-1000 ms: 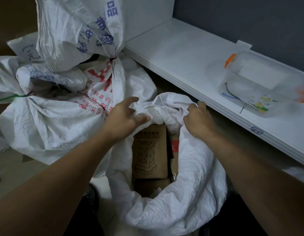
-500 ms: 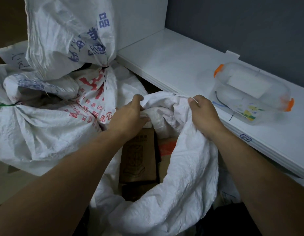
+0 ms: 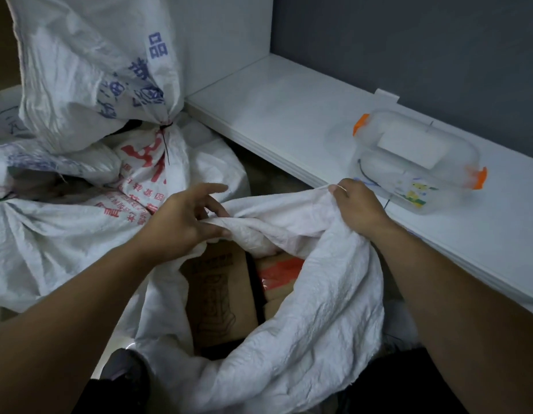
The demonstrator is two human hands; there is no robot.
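An open white woven sack (image 3: 304, 330) stands in front of me on the floor. Inside it I see a brown cardboard box (image 3: 217, 297) printed with a line drawing, and beside it another box with a red patch (image 3: 281, 271). My left hand (image 3: 181, 222) pinches the far left part of the sack's rim between thumb and fingers, its index finger stretched out. My right hand (image 3: 356, 206) grips the far right part of the rim and holds it lifted near the shelf's edge.
Tied white sacks (image 3: 89, 73) with blue and red print are piled at the left. A low white shelf (image 3: 283, 115) runs along the right under a grey wall, with a clear plastic container (image 3: 417, 162) with orange clips on it. A dark shoe (image 3: 125, 369) shows below.
Both hands have pulled the sack's rim up and apart, the right hand toward the shelf. My left hand's fingers have spread on the rim. The view has shifted slightly.
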